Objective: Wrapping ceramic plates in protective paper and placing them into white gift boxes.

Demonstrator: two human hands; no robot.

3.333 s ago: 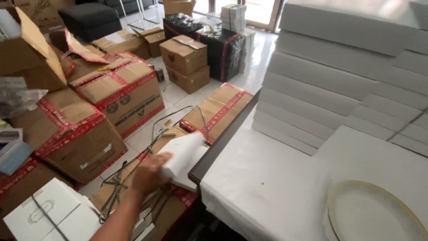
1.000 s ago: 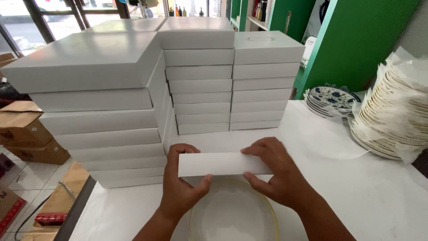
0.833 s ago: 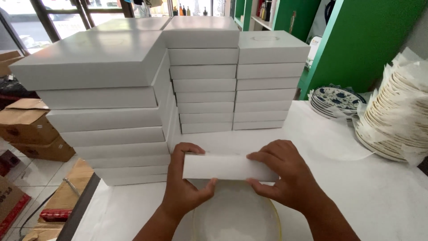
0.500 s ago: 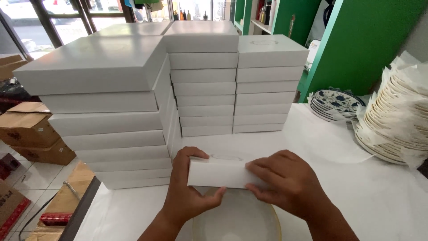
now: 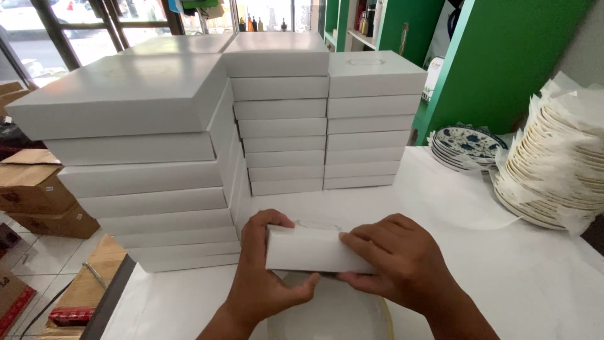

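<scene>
My left hand (image 5: 264, 280) grips the left end of a small white folded box (image 5: 311, 249), thumb underneath and fingers curled over its top edge. My right hand (image 5: 402, 267) clamps the right end, fingers spread along the front face and pressing against it. Between the two hands the box is held flat side toward me, lifted just above a pale round plate (image 5: 330, 315) with a thin gold rim.

The plate lies directly under the box on the white paper-covered table (image 5: 516, 264). Behind the box, three stacks of flat white boxes stand on the table: a tall stack (image 5: 145, 164) to the left of it, near my left hand, a middle stack (image 5: 283, 119) straight behind it, and a third stack (image 5: 371, 119) behind and to its right, touching the middle one.

Well to the right of the box, a leaning pile of cream plates interleaved with paper (image 5: 553, 170) sits at the table's edge, with a short stack of blue patterned plates (image 5: 465, 145) just beyond it. Farther right of the box rises a green wall (image 5: 503, 69).

Down to the left of the box, off the table, brown cartons (image 5: 34, 189) rest on the tiled floor (image 5: 38, 258).
</scene>
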